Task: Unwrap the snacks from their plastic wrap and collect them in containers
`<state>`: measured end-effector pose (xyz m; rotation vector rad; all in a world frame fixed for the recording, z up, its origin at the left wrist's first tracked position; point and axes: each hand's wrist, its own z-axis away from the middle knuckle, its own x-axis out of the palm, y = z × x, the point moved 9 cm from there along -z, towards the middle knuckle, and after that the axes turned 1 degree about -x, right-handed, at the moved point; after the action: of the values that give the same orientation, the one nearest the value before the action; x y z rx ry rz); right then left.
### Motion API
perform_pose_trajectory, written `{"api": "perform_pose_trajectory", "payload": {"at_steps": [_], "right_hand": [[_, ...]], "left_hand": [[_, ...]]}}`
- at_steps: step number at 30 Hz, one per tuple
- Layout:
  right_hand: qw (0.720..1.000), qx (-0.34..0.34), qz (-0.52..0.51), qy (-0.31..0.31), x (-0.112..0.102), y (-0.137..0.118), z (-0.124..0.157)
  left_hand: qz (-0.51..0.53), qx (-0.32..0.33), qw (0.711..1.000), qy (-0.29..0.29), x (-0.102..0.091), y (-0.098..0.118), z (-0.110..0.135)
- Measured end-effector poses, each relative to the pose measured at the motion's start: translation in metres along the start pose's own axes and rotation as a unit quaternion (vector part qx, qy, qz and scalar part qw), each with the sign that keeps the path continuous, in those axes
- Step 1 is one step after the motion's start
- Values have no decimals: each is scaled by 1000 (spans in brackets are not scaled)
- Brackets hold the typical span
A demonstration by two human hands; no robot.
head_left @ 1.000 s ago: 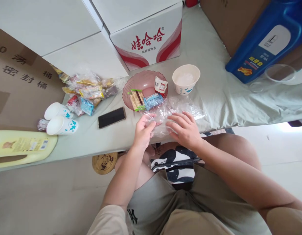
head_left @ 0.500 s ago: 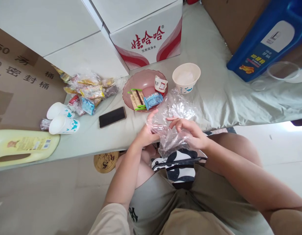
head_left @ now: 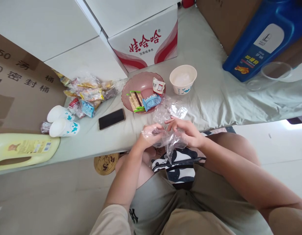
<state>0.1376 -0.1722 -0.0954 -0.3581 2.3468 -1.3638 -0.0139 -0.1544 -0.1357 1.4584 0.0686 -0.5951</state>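
Observation:
A crumpled clear plastic bag (head_left: 174, 138) is gathered between my two hands above my lap, at the front edge of the cloth-covered surface. My left hand (head_left: 152, 134) is closed on its left side, the film lying over the fingers. With bent fingers, my right hand (head_left: 187, 132) grips the bag's right side. Part of the film spreads up toward a pink ribbed plate (head_left: 128, 88). On that plate lie a blue snack packet (head_left: 151, 102), a white and red packet (head_left: 158, 86) and green-edged wrapped sticks (head_left: 136, 101). A paper bowl (head_left: 182, 80) with something whitish inside stands to the right.
Left of the plate are a black phone (head_left: 112, 118), a heap of wrapped snacks (head_left: 88, 91) and two paper cups (head_left: 64, 127). A yellow bottle (head_left: 25, 150) lies at far left. A blue jug (head_left: 256, 42) and clear plastic container (head_left: 275, 71) are at right; a white-red carton (head_left: 146, 45) stands behind.
The bag has been drawn closer together and bunched between my hands. My left hand has shifted slightly down and right, with film now over its fingers. The view has moved a little.

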Motion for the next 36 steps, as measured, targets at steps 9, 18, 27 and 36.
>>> {"api": "perform_pose_trajectory", "payload": {"at_steps": [9,18,27,36], "right_hand": [[973,125,120,151,-26,16,-1],[932,263,147,199,-37,42,4],[898,318,232,196,-47,51,4],[879,220,370,205,-43,56,1]], "left_hand": [[95,-2,978,186,-38,-2,1],[116,-29,985,124,-27,-6,-4],[116,-67,983,124,-26,-14,-8],[99,-70,984,135,-24,-33,-13]]}}
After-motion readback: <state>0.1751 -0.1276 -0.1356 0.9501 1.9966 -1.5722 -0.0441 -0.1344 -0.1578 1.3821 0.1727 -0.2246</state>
